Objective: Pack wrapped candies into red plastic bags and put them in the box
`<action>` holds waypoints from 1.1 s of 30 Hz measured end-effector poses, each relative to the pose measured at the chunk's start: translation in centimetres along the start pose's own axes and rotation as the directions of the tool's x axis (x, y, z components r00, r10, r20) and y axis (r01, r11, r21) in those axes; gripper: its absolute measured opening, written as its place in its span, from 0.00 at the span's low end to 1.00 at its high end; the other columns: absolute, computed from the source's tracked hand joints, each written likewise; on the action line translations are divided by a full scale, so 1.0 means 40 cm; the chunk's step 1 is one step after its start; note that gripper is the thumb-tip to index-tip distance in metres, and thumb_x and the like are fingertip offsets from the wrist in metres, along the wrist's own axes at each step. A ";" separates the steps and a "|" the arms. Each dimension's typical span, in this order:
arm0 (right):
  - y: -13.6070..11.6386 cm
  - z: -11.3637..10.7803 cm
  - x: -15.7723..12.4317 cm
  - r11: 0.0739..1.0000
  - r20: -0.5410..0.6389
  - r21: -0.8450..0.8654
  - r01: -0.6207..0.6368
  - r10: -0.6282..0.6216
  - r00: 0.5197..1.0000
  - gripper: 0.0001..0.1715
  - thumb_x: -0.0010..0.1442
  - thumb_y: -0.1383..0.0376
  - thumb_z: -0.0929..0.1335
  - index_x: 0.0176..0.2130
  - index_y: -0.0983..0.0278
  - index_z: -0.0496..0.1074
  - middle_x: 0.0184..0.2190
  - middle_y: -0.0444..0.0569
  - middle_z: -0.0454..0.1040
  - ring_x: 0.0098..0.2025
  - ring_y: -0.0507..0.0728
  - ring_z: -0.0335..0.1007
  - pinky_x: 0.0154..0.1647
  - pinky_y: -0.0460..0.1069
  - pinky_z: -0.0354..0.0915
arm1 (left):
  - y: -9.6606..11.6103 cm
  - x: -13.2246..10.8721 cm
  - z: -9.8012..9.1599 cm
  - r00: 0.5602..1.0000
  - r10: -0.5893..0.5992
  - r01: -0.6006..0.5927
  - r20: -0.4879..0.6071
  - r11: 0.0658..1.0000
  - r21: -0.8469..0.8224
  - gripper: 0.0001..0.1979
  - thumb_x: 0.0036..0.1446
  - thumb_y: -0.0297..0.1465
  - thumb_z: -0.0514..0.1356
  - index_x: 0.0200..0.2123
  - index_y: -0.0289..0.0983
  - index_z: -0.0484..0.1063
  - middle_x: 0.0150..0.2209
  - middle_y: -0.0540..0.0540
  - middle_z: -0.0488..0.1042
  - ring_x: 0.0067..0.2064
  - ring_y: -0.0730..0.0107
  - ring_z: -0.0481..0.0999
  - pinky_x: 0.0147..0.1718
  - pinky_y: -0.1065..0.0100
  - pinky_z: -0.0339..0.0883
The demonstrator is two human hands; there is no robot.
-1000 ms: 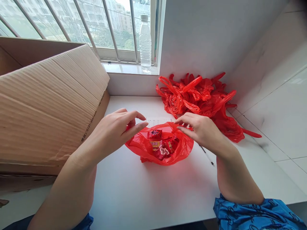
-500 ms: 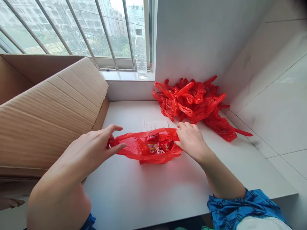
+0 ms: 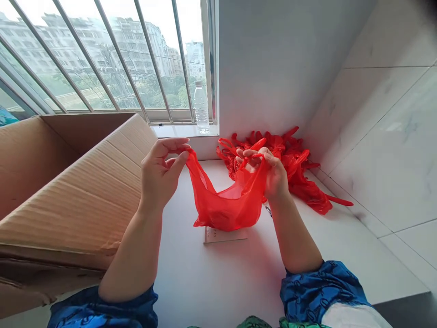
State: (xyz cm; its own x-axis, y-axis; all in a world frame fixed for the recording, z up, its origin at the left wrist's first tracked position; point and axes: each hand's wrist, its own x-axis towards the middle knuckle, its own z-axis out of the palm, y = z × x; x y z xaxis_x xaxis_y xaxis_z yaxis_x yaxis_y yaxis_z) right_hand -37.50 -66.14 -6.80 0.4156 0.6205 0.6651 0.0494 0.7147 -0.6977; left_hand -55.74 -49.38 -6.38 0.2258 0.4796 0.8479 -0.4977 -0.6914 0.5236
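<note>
A red plastic bag (image 3: pixel 227 212) hangs between my two hands above the white tabletop, its handles pulled up and apart. My left hand (image 3: pixel 167 161) pinches one handle between thumb and fingers. The other handle is in my right hand (image 3: pixel 268 168), gripped near the thumb with several fingers curled around it. Whatever lies inside the bag shows only as a darker shape through the thin plastic. Just below the bag a sheet of paper or thin booklet (image 3: pixel 225 236) with printed marks lies on the table, partly covered from view.
A large open cardboard box (image 3: pixel 78 182) stands at the left. Behind my right hand lies a heap of red plastic bags (image 3: pixel 307 182) against the wall. A clear water bottle (image 3: pixel 201 109) stands on the sill by the barred window. A small dark object (image 3: pixel 268 211) lies beside my right wrist.
Both hands have risen, lifting the bag off the table by its handles. The wrapped snacks seen in its open mouth are now hidden. The view has tilted upward.
</note>
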 end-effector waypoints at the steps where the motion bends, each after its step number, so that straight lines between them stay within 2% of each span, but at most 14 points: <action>1: 0.011 0.011 0.005 1.000 -0.007 0.024 -0.004 0.004 1.000 0.15 0.61 0.54 0.68 0.28 0.58 0.64 0.34 0.43 0.76 0.54 0.60 0.73 0.58 0.61 0.67 | 0.001 0.007 0.006 1.000 0.025 -0.025 -0.005 1.000 -0.006 0.13 0.57 0.28 0.66 0.46 0.40 0.77 0.40 0.46 0.77 0.44 0.70 0.78 0.38 0.71 0.74; 4: 0.043 0.041 0.010 1.000 -0.033 0.022 0.006 -0.005 0.999 0.15 0.62 0.52 0.69 0.30 0.58 0.68 0.29 0.41 0.73 0.46 0.57 0.77 0.55 0.58 0.70 | 0.006 0.010 0.021 0.999 0.054 -0.054 0.007 0.998 -0.023 0.13 0.58 0.27 0.65 0.47 0.40 0.76 0.40 0.47 0.78 0.43 0.70 0.79 0.41 0.68 0.74; 7: 0.071 0.062 0.002 0.997 -0.020 -0.073 -0.001 0.000 1.000 0.11 0.62 0.53 0.71 0.40 0.55 0.73 0.37 0.43 0.77 0.43 0.56 0.77 0.52 0.58 0.72 | 0.015 -0.007 0.039 0.997 0.031 -0.029 0.070 0.999 -0.030 0.12 0.60 0.28 0.64 0.48 0.40 0.75 0.40 0.47 0.78 0.43 0.70 0.79 0.42 0.67 0.74; 10: 0.089 0.074 -0.014 0.962 0.142 -0.273 -0.008 0.048 0.989 0.26 0.58 0.55 0.74 0.55 0.51 0.71 0.53 0.46 0.74 0.54 0.58 0.72 0.57 0.58 0.69 | 0.020 -0.033 0.062 0.984 0.015 -0.010 0.175 0.999 -0.032 0.10 0.61 0.30 0.63 0.47 0.39 0.75 0.40 0.46 0.78 0.44 0.69 0.79 0.45 0.66 0.75; 12: 0.095 0.078 -0.024 0.911 0.240 -0.408 0.060 0.044 0.970 0.36 0.54 0.56 0.77 0.60 0.48 0.68 0.61 0.46 0.68 0.62 0.60 0.64 0.63 0.59 0.64 | 0.015 -0.053 0.076 0.968 0.015 -0.002 0.251 0.999 -0.052 0.11 0.62 0.30 0.63 0.48 0.40 0.74 0.42 0.45 0.78 0.44 0.68 0.79 0.47 0.64 0.75; 14: 0.099 0.078 -0.030 0.866 0.263 -0.482 0.131 0.000 0.965 0.34 0.55 0.58 0.76 0.60 0.49 0.69 0.62 0.45 0.66 0.65 0.60 0.60 0.66 0.59 0.60 | 0.002 -0.075 0.088 0.962 0.030 -0.008 0.273 0.997 -0.083 0.16 0.62 0.31 0.63 0.53 0.42 0.71 0.50 0.43 0.75 0.48 0.65 0.78 0.50 0.61 0.74; 16: 0.100 0.075 -0.031 0.858 0.224 -0.496 0.133 -0.022 0.974 0.27 0.60 0.58 0.73 0.58 0.50 0.71 0.61 0.45 0.68 0.64 0.59 0.61 0.67 0.58 0.59 | -0.017 -0.097 0.094 0.972 0.037 -0.020 0.231 0.997 -0.074 0.27 0.58 0.33 0.66 0.60 0.46 0.64 0.60 0.42 0.67 0.56 0.61 0.73 0.55 0.58 0.70; 19: 0.095 0.067 -0.031 0.890 0.164 -0.455 0.031 0.050 0.985 0.28 0.63 0.57 0.70 0.61 0.50 0.67 0.63 0.45 0.66 0.66 0.59 0.60 0.64 0.56 0.62 | -0.051 -0.124 0.091 0.954 -0.114 0.120 0.278 0.993 -0.001 0.40 0.55 0.36 0.69 0.66 0.50 0.53 0.66 0.42 0.59 0.65 0.57 0.63 0.61 0.57 0.63; 21: 0.090 0.061 -0.030 0.907 0.146 -0.421 -0.035 0.106 0.984 0.33 0.63 0.57 0.69 0.65 0.48 0.62 0.67 0.43 0.61 0.65 0.59 0.61 0.60 0.54 0.67 | -0.076 -0.133 0.080 0.872 -0.294 0.300 0.391 0.953 0.047 0.36 0.59 0.40 0.65 0.67 0.49 0.53 0.62 0.41 0.65 0.63 0.56 0.65 0.58 0.59 0.64; 24: 0.086 0.049 -0.028 0.912 0.109 -0.401 -0.085 0.140 0.984 0.38 0.62 0.58 0.69 0.67 0.46 0.56 0.70 0.42 0.55 0.55 0.57 0.71 0.50 0.52 0.73 | -0.112 -0.132 0.052 0.774 -0.456 0.458 0.440 0.882 0.108 0.23 0.63 0.46 0.58 0.57 0.41 0.69 0.51 0.40 0.75 0.55 0.55 0.73 0.48 0.63 0.68; 26: 0.088 0.044 -0.028 0.910 0.089 -0.403 -0.092 0.139 0.986 0.39 0.62 0.58 0.68 0.68 0.44 0.54 0.70 0.41 0.54 0.48 0.55 0.74 0.46 0.51 0.74 | -0.129 -0.126 0.035 0.761 -0.494 0.504 0.421 0.858 0.098 0.22 0.64 0.49 0.56 0.46 0.38 0.75 0.46 0.40 0.76 0.48 0.57 0.75 0.43 0.65 0.68; 28: 0.092 0.046 -0.032 0.900 0.091 -0.427 -0.085 0.136 0.987 0.41 0.62 0.57 0.69 0.68 0.42 0.51 0.70 0.41 0.55 0.47 0.55 0.74 0.48 0.52 0.74 | -0.136 -0.126 0.027 0.784 -0.478 0.517 0.395 0.856 0.010 0.23 0.64 0.50 0.54 0.41 0.37 0.76 0.43 0.41 0.77 0.43 0.60 0.75 0.41 0.65 0.67; 31: 0.106 0.062 -0.045 0.828 0.147 -0.555 -0.084 0.197 0.969 0.47 0.59 0.54 0.72 0.69 0.43 0.49 0.68 0.44 0.56 0.59 0.58 0.66 0.57 0.55 0.69 | -0.130 -0.141 0.035 0.815 -0.415 0.487 0.405 0.869 -0.091 0.21 0.66 0.48 0.52 0.39 0.37 0.75 0.35 0.45 0.75 0.37 0.66 0.72 0.39 0.67 0.66; 33: 0.122 0.077 -0.055 0.765 0.174 -0.641 -0.060 0.222 0.960 0.48 0.56 0.52 0.74 0.69 0.46 0.53 0.65 0.48 0.59 0.65 0.60 0.60 0.61 0.56 0.65 | -0.120 -0.156 0.046 0.780 -0.387 0.454 0.491 0.891 -0.019 0.19 0.66 0.46 0.53 0.35 0.37 0.74 0.29 0.48 0.71 0.31 0.70 0.68 0.33 0.69 0.63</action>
State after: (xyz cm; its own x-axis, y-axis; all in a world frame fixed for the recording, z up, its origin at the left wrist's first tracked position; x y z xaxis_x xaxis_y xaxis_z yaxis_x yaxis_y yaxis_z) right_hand -40.98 -63.02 -10.84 0.2517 0.8098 0.5299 0.5952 0.3022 -0.7446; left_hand -53.22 -50.07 -14.03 0.7800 0.3768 0.4996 -0.3570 -0.3877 0.8498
